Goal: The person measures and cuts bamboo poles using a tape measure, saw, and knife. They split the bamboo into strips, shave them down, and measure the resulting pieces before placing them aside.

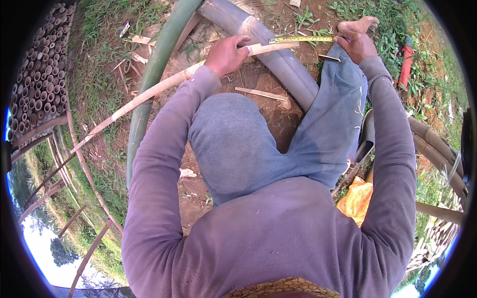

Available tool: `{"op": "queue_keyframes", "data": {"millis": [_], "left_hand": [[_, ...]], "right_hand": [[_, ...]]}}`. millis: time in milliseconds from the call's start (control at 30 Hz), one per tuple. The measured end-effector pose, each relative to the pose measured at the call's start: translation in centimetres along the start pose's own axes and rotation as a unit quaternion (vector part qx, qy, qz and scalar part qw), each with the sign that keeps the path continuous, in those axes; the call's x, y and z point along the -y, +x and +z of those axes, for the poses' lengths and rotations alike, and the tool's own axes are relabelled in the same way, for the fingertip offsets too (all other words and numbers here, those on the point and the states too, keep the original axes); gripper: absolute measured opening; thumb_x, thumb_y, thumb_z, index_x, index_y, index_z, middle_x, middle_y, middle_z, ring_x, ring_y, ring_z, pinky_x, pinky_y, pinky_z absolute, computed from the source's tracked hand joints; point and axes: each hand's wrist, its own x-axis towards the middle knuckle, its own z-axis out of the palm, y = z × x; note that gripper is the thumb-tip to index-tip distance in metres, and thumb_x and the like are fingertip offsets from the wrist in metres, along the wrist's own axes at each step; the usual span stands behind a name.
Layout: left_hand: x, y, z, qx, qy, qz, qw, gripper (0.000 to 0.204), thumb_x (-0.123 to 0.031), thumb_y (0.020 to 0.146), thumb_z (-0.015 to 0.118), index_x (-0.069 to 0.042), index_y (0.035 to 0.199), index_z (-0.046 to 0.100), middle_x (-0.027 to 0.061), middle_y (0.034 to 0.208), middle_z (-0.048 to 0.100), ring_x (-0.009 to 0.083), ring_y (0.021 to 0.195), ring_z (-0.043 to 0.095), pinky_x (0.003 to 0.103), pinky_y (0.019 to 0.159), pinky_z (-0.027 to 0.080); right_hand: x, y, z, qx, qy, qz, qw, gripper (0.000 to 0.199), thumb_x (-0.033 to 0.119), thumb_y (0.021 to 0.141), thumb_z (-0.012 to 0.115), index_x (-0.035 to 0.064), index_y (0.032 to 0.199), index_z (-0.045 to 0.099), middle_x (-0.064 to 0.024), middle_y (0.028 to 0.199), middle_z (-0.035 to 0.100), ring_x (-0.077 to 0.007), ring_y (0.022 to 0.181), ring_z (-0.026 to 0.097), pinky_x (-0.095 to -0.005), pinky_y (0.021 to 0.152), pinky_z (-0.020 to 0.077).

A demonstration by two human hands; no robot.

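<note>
A long, pale bamboo strip (134, 105), split flat with fibrous edges and faint node bands, slants from the lower left up to the middle top, where its narrow end lies over a thick grey pole (285, 67). Just above that end stretches a yellow measuring tape (301, 38), thin, smooth and marked with dark graduations, its length roughly level.

The left hand (227, 55) closes its grip on the strip a little short of the end, thumb and fingers curled, knuckles upward. The right hand (358, 45) has its grip pinched on the tape's right end, fingers bent toward the left. Both arms, in dusty purple-grey sleeves, reach forward and wide, elbows bowed outward.

Beneath the left forearm the strip crosses a glossy green bamboo pole (159, 62), rounded and jointed. The person's faded, worn jeans (238, 134) fill the middle, one knee bent, and a bare foot (358, 25) shows just beyond the right hand. On the brown soil lies a short split piece (262, 93). Farther out are a red, tube-like object (406, 64) in the grass, an orange mesh bag (356, 199) and, at far left, stacked round bamboo tubes (42, 74) with open ends.
</note>
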Motion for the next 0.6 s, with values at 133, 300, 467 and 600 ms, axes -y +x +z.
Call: {"op": "queue_keyframes", "data": {"millis": [133,300,467,600], "left_hand": [[-1.1,1.1,-0.1,0.062,-0.017,-0.05,0.997,0.039,-0.035,0.093,0.067,-0.009,0.121,0.074,0.0189,0.102,0.076,0.0353,0.095,0.073,0.043,0.089,0.055],[-0.9,1.0,0.3,0.05,-0.004,-0.055,0.997,0.035,-0.037,0.093,0.068,-0.011,0.116,0.076,0.0174,0.097,0.076,0.0324,0.093,0.073,0.043,0.087,0.055],[-0.5,1.1,0.7,0.044,-0.01,-0.049,0.998,0.034,-0.037,0.093,0.068,-0.013,0.115,0.077,0.0156,0.094,0.076,0.0302,0.087,0.072,0.042,0.084,0.055],[-0.7,1.1,0.8,0.059,-0.024,-0.078,0.995,0.034,-0.037,0.093,0.068,-0.016,0.118,0.076,0.0143,0.097,0.076,0.0292,0.088,0.072,0.041,0.084,0.055]], "right_hand": [[0.0,1.1,0.6,0.003,-0.005,-0.04,0.999,0.036,0.047,0.096,0.066,0.0157,0.109,0.077,-0.0129,0.094,0.075,-0.0339,0.092,0.072,-0.0461,0.085,0.056],[-0.4,1.9,2.5,-0.014,0.028,-0.09,0.995,0.039,0.045,0.1,0.064,0.0081,0.109,0.075,-0.0163,0.092,0.072,-0.0362,0.092,0.07,-0.0454,0.085,0.0548],[-1.2,2.2,3.2,-0.051,0.017,-0.153,0.987,0.038,0.042,0.099,0.065,0.0064,0.107,0.075,-0.0153,0.09,0.064,-0.0354,0.093,0.065,-0.0447,0.085,0.0519],[-1.5,3.0,2.7,-0.014,-0.007,-0.171,0.985,0.037,0.041,0.099,0.067,0.0066,0.108,0.075,-0.0159,0.093,0.065,-0.0358,0.093,0.064,-0.0444,0.085,0.0509]]}}
